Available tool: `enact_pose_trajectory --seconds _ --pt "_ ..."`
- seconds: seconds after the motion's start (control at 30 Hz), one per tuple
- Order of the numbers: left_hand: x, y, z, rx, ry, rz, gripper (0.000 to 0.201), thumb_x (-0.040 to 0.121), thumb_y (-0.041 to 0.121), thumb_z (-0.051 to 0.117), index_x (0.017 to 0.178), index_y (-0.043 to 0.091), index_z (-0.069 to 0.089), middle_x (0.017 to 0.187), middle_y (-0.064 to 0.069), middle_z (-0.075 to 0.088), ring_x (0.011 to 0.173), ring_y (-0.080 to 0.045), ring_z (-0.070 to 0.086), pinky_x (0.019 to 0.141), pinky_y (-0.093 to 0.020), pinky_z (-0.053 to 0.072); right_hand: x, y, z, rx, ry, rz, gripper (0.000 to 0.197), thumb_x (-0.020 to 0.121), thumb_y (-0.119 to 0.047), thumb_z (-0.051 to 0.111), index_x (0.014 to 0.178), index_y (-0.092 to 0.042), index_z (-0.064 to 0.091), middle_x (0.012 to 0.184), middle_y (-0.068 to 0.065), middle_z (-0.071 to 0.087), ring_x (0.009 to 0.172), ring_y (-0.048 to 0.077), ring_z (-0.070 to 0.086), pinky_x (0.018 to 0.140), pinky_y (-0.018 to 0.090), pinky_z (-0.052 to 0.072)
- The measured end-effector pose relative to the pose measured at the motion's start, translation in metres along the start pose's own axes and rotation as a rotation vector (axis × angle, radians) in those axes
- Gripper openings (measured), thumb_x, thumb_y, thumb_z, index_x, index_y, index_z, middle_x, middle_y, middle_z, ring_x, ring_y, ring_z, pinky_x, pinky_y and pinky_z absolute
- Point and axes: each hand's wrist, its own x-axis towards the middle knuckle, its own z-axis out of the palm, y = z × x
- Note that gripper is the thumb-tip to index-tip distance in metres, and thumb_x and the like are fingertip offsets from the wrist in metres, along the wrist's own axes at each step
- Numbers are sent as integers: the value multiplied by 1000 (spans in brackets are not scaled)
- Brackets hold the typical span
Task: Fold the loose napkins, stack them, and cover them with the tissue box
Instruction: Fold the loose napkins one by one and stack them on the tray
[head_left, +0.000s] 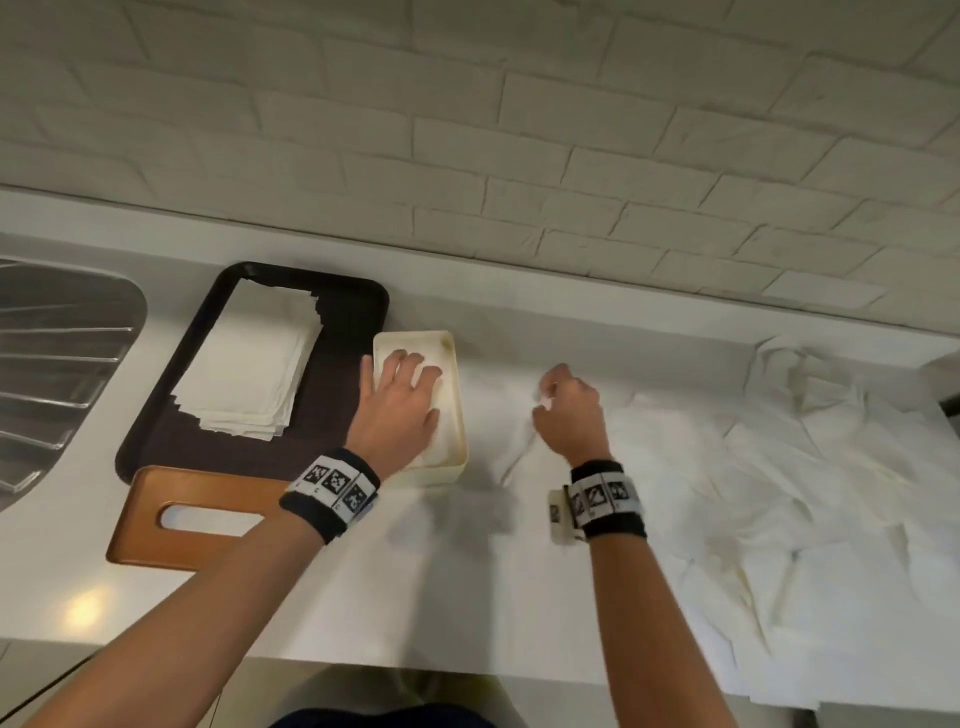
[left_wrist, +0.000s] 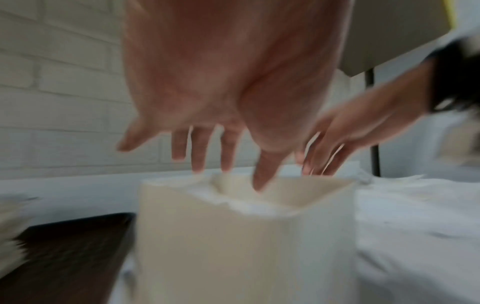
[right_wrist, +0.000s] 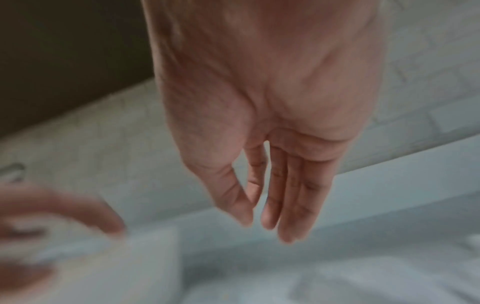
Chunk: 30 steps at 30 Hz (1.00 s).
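Roughly midway: a folded stack (head_left: 249, 364) sits on the tray (head_left: 366, 293) at centre left, loose napkins (head_left: 779, 493) heap unfolded at the right of the desk (head_left: 467, 597), the left hand (head_left: 400, 405) presses flat-fingered into the uncovered tissue box (head_left: 448, 344), and whether the right hand (head_left: 569, 410) pinches a napkin I cannot tell.

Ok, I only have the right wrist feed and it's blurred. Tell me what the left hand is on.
Observer: The left hand presses, fingers spread, on napkins inside the open cream tissue box.
Operator: Locate the box's lid.
Observer: The wooden slotted lid lies flat on the counter, just in front of the dark tray.
Operator: Report what's on that tray.
Observer: A stack of folded napkins, left of the box.
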Motion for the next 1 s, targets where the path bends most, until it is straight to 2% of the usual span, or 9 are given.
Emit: enact_pose_trajectory --seconds 0.1,0.2,0.3,0.47,0.6,0.67,0.8,0.9,1.0 --pt "-8 52 0 -257 329 160 18 98 17 63 115 12 64 110 -8 64 105 -28 58 87 -42 52 24 49 -2 -258 -119 69 69 82 -4 78 140 -4 41 137 21 46 120 46 60 97 50 58" --pt "-6 108 14 -310 220 193 9 104 19 53 101 13 60 94 -3 61 90 -24 59 66 -37 52 31 78 6 -241 -55 17 48 85 2 63 131 -3 49 130 19 54 117 43 59 94 49 56" --pt "7 139 49 -334 -92 44 24 108 31 52 118 9 59 114 -8 62 108 -31 61 83 -46 56 33 97 2 -42 53 25 15 93 -3 68 97 -15 61 111 11 67 106 37 66 89 39 54" --pt "18 162 103 -258 -308 -239 61 99 48 69 137 6 46 139 -13 46 129 -35 45 97 -50 50 10 109 -24 356 179 45 31 83 -16 94 74 -24 65 92 -10 78 97 18 75 92 27 57" --pt "23 167 112 -476 -279 -260 22 101 22 67 116 9 60 126 -12 51 121 -33 48 99 -42 47 -21 108 -57 677 247 21 22 90 7 75 96 -14 77 103 -8 81 101 12 77 86 29 60" --pt "24 164 110 -612 -265 -271 6 99 8 61 104 10 58 113 -11 54 110 -34 55 89 -37 46 -36 104 -75 874 246 25 11 100 -4 72 106 -12 73 103 -3 80 96 15 74 82 36 59" --pt "15 150 96 -949 -192 -285 31 93 -1 63 112 19 47 91 -1 58 82 -25 59 63 -21 46 -65 93 -100 1129 95 -23 23 109 -19 65 126 -4 67 124 18 76 111 28 73 91 46 60" --pt "4 139 94 -1233 -179 -298 48 91 -3 59 126 30 60 109 -3 68 98 -20 65 80 -26 56 -75 81 -86 1245 -16 27 27 109 -18 65 126 2 68 124 26 75 110 33 74 94 50 60" --pt "-8 135 96 -1464 -202 -517 42 101 1 48 101 27 81 99 4 69 94 -21 61 81 -31 48 -74 77 -38 1073 -30 106 22 105 -20 72 119 -3 74 113 18 80 100 31 77 86 47 61"
